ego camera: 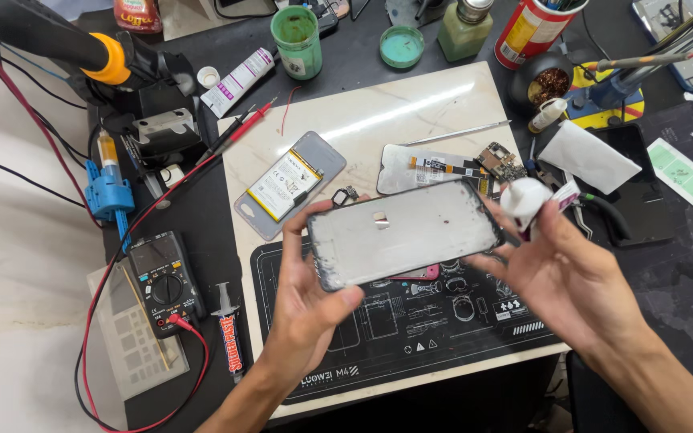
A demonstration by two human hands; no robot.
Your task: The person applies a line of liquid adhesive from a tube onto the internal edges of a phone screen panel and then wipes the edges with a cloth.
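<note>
— Holding the phone frame [405, 232] flat over the bench's middle, is it the left hand [306, 309]?

— Yes, thumb and fingers clamped on its left end. The right hand [559, 269] touches the right end while gripping a small white bottle [523, 200].

— Packages nearby?

— A phone back with its yellow-bordered white battery label [289, 184] lies on the marble slab [411, 108] behind. A white tube [237, 82], a green jar [298, 40] and a red-and-yellow can [532, 30] stand along the far edge. A black multimeter [166, 281] sits by the left edge.
</note>
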